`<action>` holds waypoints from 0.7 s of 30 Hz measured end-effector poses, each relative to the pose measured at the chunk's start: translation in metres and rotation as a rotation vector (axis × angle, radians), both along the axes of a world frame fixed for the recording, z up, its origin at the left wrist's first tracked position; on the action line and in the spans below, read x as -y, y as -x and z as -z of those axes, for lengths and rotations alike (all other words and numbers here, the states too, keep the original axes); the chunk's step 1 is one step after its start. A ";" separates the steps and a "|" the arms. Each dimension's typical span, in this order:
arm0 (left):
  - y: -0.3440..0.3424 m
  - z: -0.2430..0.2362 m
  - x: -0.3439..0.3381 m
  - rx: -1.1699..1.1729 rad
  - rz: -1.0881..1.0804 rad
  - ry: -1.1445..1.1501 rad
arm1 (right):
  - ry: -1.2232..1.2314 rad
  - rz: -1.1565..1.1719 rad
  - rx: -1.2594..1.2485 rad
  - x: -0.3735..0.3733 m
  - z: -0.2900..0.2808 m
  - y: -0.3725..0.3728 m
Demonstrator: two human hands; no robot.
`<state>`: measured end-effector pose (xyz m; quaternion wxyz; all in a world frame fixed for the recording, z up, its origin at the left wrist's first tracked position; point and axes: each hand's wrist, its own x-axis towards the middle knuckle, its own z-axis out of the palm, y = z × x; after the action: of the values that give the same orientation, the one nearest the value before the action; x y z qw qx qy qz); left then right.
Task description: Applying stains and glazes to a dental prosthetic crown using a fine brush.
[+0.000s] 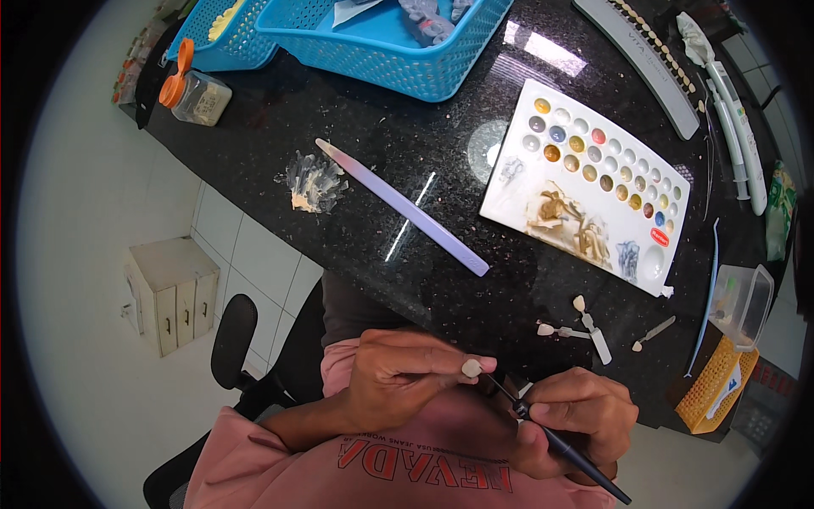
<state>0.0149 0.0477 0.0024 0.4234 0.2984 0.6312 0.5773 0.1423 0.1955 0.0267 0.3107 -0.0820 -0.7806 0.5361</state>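
Close to my chest, my left hand (394,377) pinches a small cream-coloured dental crown (472,368) at its fingertips. My right hand (585,416) is closed around a slim, black-handled fine brush (577,458), its thin end pointing toward the crown. Whether the tip touches the crown is too small to tell. Beyond my hands, a white mixing palette (517,191) lies tilted on the black table, its round wells filled with coloured pastes and brown and bluish smears across its flat part. Several loose shade tabs (600,339) with tooth-shaped ends lie between palette and hands.
Purple tweezers-like tool (415,216) lies by a smeared patch (314,182). Blue baskets (373,59) and an orange-capped jar (199,97) stand far left. At right are a shade guide (653,72), a syringe (733,144), a blue stick (704,305), a clear box (746,305) and a yellow basket (716,390).
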 end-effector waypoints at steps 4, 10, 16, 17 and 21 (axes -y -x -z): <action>0.001 -0.002 -0.002 -0.016 0.011 -0.003 | 0.002 0.011 0.012 0.000 -0.001 0.000; 0.001 0.000 -0.002 -0.027 0.001 -0.017 | 0.010 0.025 -0.012 0.001 0.001 0.002; 0.001 0.000 -0.002 -0.038 0.005 -0.013 | 0.010 0.048 -0.030 0.002 0.002 0.003; 0.001 -0.001 -0.002 -0.042 0.007 -0.018 | 0.003 0.059 -0.048 0.002 0.002 0.003; 0.002 0.000 -0.002 -0.045 0.013 -0.010 | -0.012 0.075 -0.046 0.003 0.003 0.005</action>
<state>0.0127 0.0495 0.0027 0.4113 0.3176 0.6357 0.5709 0.1372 0.1925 0.0241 0.3491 -0.0971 -0.7727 0.5212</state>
